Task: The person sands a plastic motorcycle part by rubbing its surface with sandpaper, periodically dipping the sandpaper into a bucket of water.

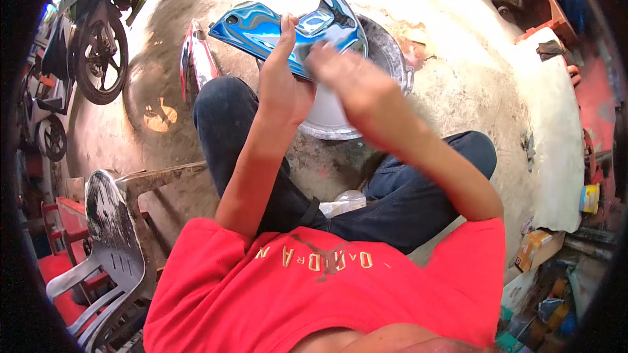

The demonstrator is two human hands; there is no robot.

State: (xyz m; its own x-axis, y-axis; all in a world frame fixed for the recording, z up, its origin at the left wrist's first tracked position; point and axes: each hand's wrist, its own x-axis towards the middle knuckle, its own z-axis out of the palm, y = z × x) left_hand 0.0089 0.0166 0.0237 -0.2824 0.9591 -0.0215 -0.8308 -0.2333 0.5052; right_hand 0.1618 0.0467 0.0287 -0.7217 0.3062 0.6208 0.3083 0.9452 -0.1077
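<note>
A glossy blue panel with white and dark swirls is held up above a round basin that has a whitish inside. My left hand grips the panel's lower edge, its thumb lying on the patterned face. Against the right part of the panel rests my right hand, its fingers bent and blurred by motion. Whether anything is under those fingers cannot be made out. The panel's curved arm sticks up at the top.
A red and white panel lies on the floor left of the basin. Motorcycles stand at the upper left, a worn plastic chair at the lower left. A cardboard box and clutter line the right side.
</note>
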